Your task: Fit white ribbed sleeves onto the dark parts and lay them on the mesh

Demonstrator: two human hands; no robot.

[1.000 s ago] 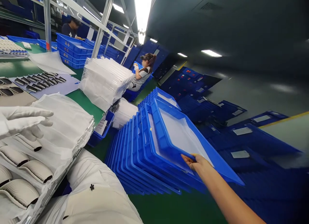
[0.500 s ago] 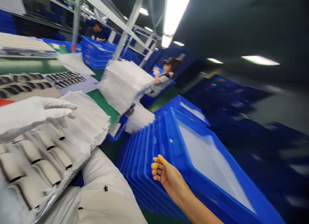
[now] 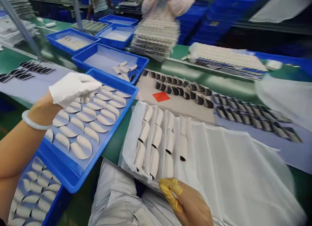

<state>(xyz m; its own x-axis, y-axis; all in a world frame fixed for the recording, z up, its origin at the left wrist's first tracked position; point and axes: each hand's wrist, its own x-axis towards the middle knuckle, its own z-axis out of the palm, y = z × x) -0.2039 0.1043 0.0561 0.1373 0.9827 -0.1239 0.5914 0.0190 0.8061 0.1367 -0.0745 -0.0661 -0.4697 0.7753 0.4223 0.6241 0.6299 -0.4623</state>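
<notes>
Left hand [image 3: 74, 87] over curved pieces [image 3: 91, 134], 9 o'clock | right hand [image 3: 187, 200] by white liner [image 3: 231, 161], 5 o'clock | couldn't tell either grasp | pieces seemed light, stiff; edges suited pinching

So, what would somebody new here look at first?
Probably the big blue tray on the left, holding curved white pieces, with the white-gloved left hand over it. Next, the bright red square beyond the white sheet. Then the right hand, in yellow finger covers, at the sheet's front edge.
</notes>
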